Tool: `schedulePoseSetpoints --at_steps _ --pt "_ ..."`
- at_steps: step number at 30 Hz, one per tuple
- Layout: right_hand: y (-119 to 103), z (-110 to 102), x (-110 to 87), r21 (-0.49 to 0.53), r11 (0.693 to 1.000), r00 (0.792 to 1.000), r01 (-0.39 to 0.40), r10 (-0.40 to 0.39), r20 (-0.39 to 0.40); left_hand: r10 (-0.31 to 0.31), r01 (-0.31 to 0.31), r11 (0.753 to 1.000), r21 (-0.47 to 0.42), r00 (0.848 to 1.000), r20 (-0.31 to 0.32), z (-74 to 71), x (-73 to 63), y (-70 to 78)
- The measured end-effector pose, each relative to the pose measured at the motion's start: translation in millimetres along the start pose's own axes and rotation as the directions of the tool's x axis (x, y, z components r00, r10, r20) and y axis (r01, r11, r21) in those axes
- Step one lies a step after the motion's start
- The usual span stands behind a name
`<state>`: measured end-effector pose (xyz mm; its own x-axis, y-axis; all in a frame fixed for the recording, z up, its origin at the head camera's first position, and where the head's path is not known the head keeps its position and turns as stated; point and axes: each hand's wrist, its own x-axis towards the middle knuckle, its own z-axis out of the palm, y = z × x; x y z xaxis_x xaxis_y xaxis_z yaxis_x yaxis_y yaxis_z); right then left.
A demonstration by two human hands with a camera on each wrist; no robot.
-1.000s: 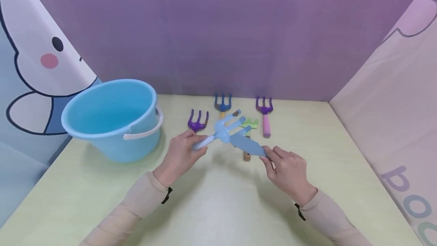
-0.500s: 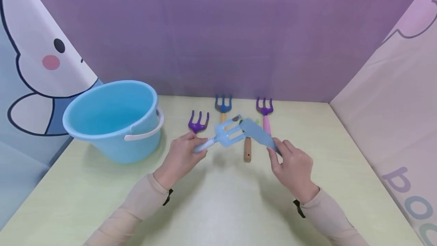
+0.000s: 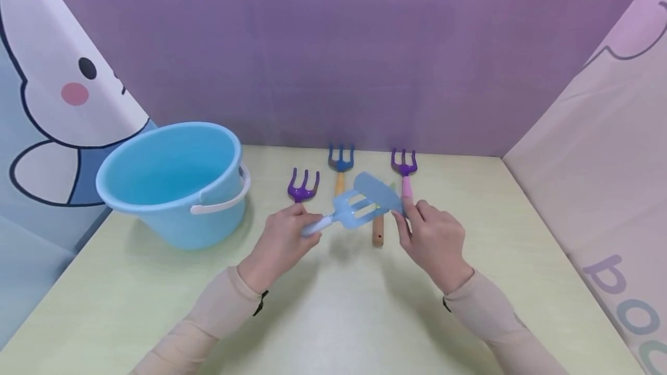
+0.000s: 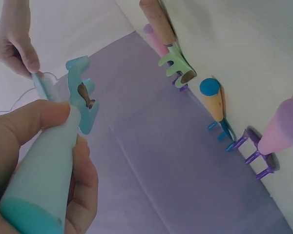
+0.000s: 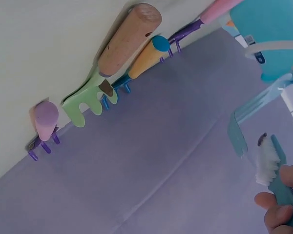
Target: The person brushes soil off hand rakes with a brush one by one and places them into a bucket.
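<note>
A: Head view?
B: Left hand [image 3: 283, 242] grips the light-blue hand fork [image 3: 344, 213] by its handle, above the worktop [image 3: 333, 328]. Right hand [image 3: 435, 242] pinches a blue brush [image 3: 376, 190], held across the tines. Light-blue bucket [image 3: 203, 227] stands left.
A: Left wrist?
B: Brown smear [image 4: 82, 92] on the fork's head (dirt or paint, can't tell).
A: Right wrist?
B: White bristles [image 5: 267, 165] near the tines, contact unclear. Green rake [image 5: 106, 67] with wooden handle lies on the worktop.

The light-blue, three-pronged plastic fork [image 3: 343, 212] obstructs the middle, while the flat, pale-green surface [image 3: 344, 317] nearer the person leaves passing room.
</note>
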<state>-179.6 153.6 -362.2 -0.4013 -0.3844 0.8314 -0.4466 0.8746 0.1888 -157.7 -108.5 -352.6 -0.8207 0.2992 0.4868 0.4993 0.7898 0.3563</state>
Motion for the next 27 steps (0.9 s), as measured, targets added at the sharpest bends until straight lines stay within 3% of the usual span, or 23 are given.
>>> schedulePoseSetpoints --at_steps 6,11,15,19,22,27 --pt "-3 5 1.6 -0.016 0.998 0.997 0.060 -0.059 0.041 0.059 -0.058 0.998 0.015 0.997 -0.043 -0.8 -0.2 4.9" --pt "-2 5 2.7 -0.107 0.988 0.994 0.109 -0.107 0.025 0.097 -0.094 0.994 0.049 0.994 -0.058 -1.8 -1.5 8.8" --pt "-2 3 4.4 -0.208 0.957 0.979 0.201 -0.203 0.012 0.101 -0.098 0.993 0.065 0.993 -0.053 -2.4 -1.1 11.5" --pt "-1 -2 6.0 -0.283 0.916 0.958 0.285 -0.283 0.049 0.099 -0.096 0.992 0.084 0.994 -0.041 -2.1 -1.1 13.2" --pt "-1 -6 8.4 -0.311 0.893 0.945 0.326 -0.316 0.086 0.110 -0.105 0.989 0.104 0.993 -0.044 -1.2 -1.5 13.8" --pt "-1 -9 12.4 -0.323 0.880 0.937 0.348 -0.332 0.105 0.130 -0.122 0.983 0.136 0.990 -0.050 0.1 -1.1 14.6"
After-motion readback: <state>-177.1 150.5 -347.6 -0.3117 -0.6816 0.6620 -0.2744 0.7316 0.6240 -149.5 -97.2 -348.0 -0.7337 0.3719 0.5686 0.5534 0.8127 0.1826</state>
